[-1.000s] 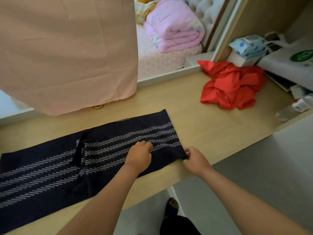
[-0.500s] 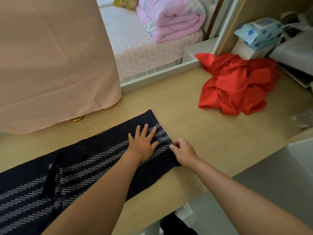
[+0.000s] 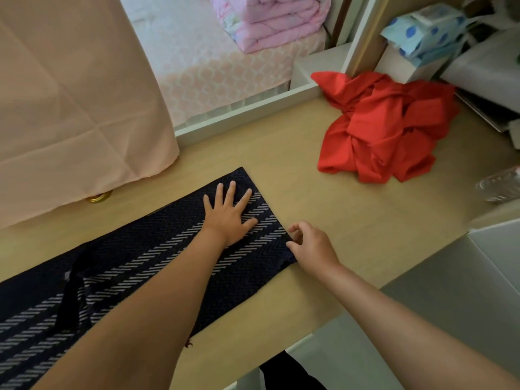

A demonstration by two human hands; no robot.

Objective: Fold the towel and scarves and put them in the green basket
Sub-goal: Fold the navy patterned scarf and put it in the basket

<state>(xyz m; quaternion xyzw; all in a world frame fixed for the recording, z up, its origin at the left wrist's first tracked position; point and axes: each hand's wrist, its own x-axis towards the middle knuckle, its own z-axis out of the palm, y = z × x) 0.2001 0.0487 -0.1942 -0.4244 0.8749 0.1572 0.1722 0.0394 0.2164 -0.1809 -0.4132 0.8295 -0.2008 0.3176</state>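
Smoothing precedes folding: left hand (image 3: 228, 218) presses flat on the striped scarf (image 3: 157, 266), right hand (image 3: 312, 243) seemingly pinches its end, next to carry across.

The dark scarf (image 3: 157, 257) runs out past the left edge, and the left forearm (image 3: 135, 319) covers part of its stripes. Whether the right hand (image 3: 312, 246) pinches the scarf's corner or only touches it, I cannot tell. A gold round thing (image 3: 98, 197) is half hidden under the peach cloth (image 3: 78, 108). The clear bottle (image 3: 498, 187) is blurred and cut by the right edge.
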